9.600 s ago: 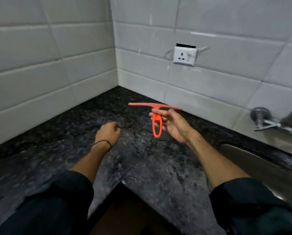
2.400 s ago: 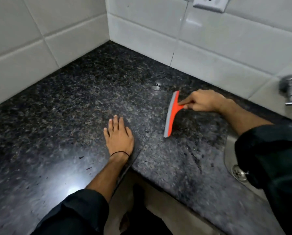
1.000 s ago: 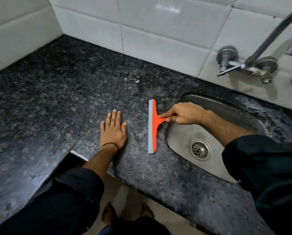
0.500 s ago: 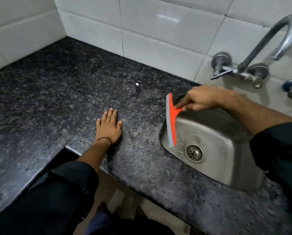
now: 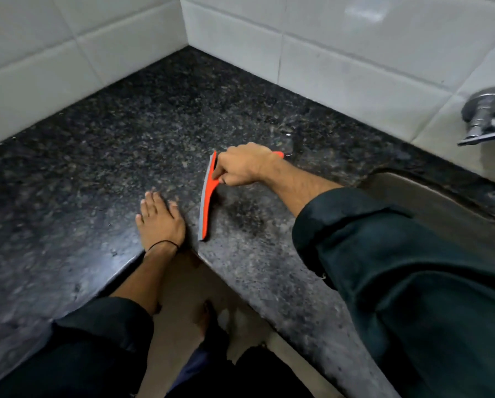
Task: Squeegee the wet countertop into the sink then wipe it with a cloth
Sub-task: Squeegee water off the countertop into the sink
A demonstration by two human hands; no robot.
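Observation:
An orange squeegee (image 5: 206, 202) with a grey rubber edge stands blade-down on the dark speckled granite countertop (image 5: 97, 156), near the inner corner of its front edge. My right hand (image 5: 242, 168) is closed around the squeegee's handle, most of which it hides. My left hand (image 5: 158, 222) lies flat on the countertop with fingers spread, just left of the blade. The steel sink (image 5: 441, 202) shows at the right, partly behind my right sleeve. No cloth is in view.
White tiled walls (image 5: 341, 53) meet in a corner behind the counter. A chrome tap valve (image 5: 484, 116) juts from the wall at the far right. The counter's front edge forms an L-shaped notch with floor and feet (image 5: 206, 317) below.
Half a second ago the squeegee hung over the sink's left rim. Now my right hand has carried it back left onto the countertop beside my left hand, and my view has swung left.

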